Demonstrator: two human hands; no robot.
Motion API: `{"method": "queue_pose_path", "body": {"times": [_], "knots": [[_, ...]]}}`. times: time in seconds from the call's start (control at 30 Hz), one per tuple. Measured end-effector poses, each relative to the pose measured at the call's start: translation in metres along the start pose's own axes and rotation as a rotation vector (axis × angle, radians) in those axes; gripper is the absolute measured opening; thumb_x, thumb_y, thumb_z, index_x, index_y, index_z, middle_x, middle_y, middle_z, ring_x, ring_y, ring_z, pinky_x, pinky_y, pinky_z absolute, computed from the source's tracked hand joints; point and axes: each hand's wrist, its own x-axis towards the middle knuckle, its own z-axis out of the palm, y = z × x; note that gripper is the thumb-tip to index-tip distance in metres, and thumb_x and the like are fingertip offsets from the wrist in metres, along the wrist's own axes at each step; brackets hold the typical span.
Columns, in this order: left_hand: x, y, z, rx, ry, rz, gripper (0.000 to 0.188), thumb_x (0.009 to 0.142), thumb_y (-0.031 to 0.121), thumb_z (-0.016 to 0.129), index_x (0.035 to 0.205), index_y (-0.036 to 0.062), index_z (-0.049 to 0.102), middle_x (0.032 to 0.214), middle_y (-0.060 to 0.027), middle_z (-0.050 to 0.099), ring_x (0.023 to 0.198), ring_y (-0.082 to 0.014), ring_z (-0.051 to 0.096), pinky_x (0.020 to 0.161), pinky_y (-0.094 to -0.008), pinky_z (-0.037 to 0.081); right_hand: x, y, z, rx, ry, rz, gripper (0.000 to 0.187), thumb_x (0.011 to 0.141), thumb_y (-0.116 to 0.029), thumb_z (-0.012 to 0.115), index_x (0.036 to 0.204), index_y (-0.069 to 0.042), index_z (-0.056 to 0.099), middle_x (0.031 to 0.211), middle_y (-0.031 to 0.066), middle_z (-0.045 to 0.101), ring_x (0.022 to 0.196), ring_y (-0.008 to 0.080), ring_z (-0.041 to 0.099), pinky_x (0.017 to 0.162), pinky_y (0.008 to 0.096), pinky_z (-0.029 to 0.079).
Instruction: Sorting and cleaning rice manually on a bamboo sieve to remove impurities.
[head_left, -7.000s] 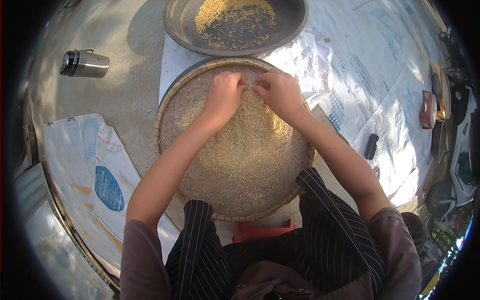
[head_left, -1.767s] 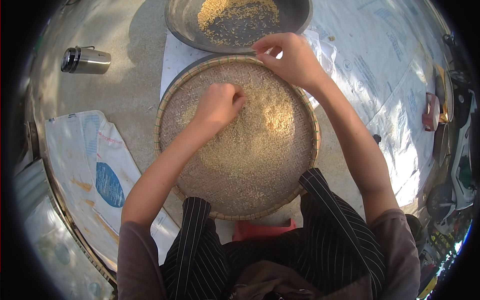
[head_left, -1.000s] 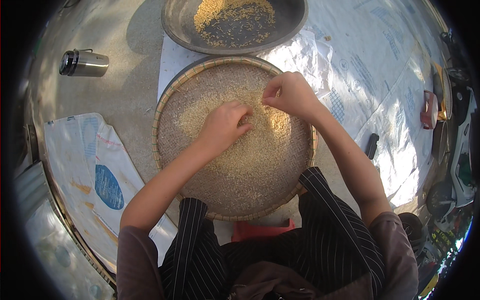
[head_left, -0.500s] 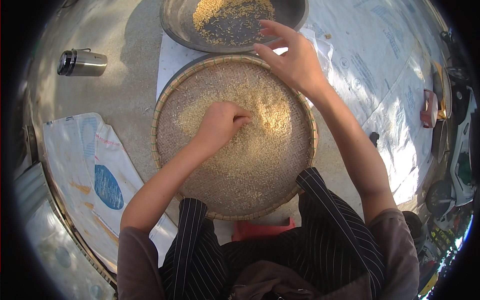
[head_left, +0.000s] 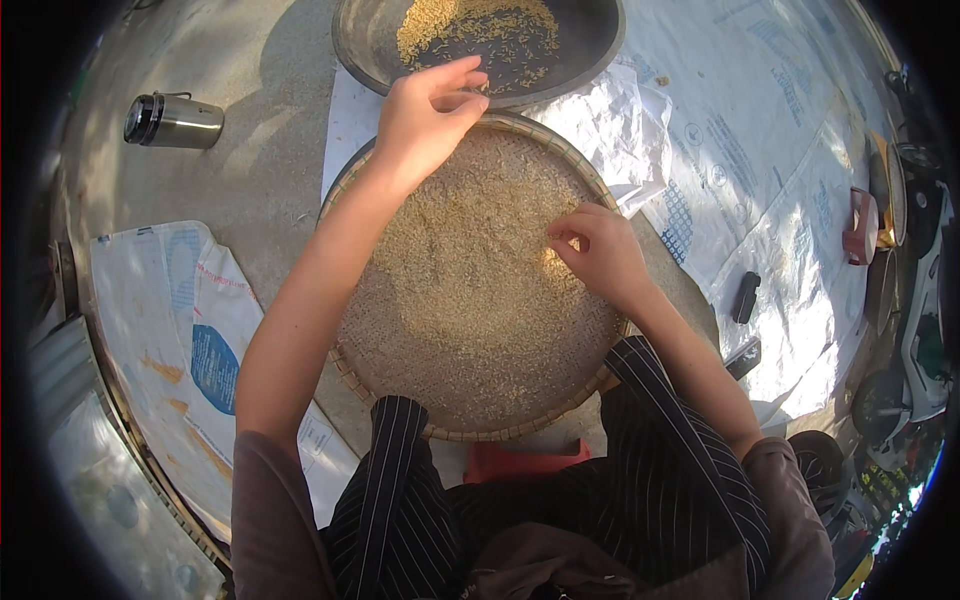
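Note:
A round woven bamboo tray (head_left: 480,412) lies before my knees, spread with pale husked grain (head_left: 460,285). Beyond it stands a dark metal basin (head_left: 595,50) holding golden unhusked grain (head_left: 430,30). Over the basin's near edge hovers my left hand (head_left: 425,120), its thumb and fingers apart and nothing visible in them. On the right part of the tray, my right hand (head_left: 605,250) has thumb and forefinger pinched together just above the grain. Whatever sits between those fingertips is too small to make out.
To the left, a steel flask (head_left: 185,121) lies on its side on concrete, with a white printed sack (head_left: 160,310) nearer me. Pale plastic sheeting (head_left: 740,150) covers the ground at right, bearing a small black object (head_left: 745,297). A red stool (head_left: 525,460) shows beneath me.
My left hand has gone from the tray's middle up to the basin edge, its pinch loosened. My right hand has come down from the basin edge onto the tray's right part and closed.

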Motion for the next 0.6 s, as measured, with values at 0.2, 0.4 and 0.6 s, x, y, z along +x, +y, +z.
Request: {"method": "queue_pose_path", "body": {"times": [0.2, 0.4, 0.6], "knots": [[0.011, -0.004, 0.012, 0.439, 0.179, 0.197, 0.044, 0.083, 0.013, 0.069, 0.125, 0.0053, 0.059, 0.126, -0.0144, 0.06, 0.101, -0.0204, 0.064, 0.083, -0.0325, 0.053, -0.001, -0.003, 0.005, 0.025, 0.047, 0.057, 0.007, 0.078, -0.011, 0.069, 0.084, -0.008, 0.071, 0.086, 0.008, 0.065, 0.077, 0.0259, 0.065, 0.071, 0.0372, 0.051], [-0.014, -0.011, 0.003, 0.412, 0.128, 0.183, 0.019, 0.081, 0.009, 0.07, 0.099, 0.0048, 0.073, 0.097, -0.0096, 0.069, 0.073, -0.0162, 0.064, 0.066, -0.0278, 0.05, 0.003, -0.006, 0.0, 0.037, 0.066, 0.038, 0.006, 0.078, -0.012, 0.07, 0.08, -0.006, 0.071, 0.083, 0.0082, 0.064, 0.075, 0.0261, 0.064, 0.069, 0.0378, 0.05], [-0.039, -0.011, -0.011, 0.483, 0.121, 0.168, 0.022, 0.081, 0.01, 0.07, 0.102, 0.0041, 0.07, 0.099, -0.0107, 0.067, 0.079, -0.0204, 0.063, 0.072, -0.031, 0.051, 0.002, -0.015, -0.001, 0.03, 0.095, 0.049, 0.006, 0.078, -0.012, 0.07, 0.08, -0.006, 0.07, 0.082, 0.0083, 0.063, 0.074, 0.027, 0.063, 0.068, 0.038, 0.049]]}}
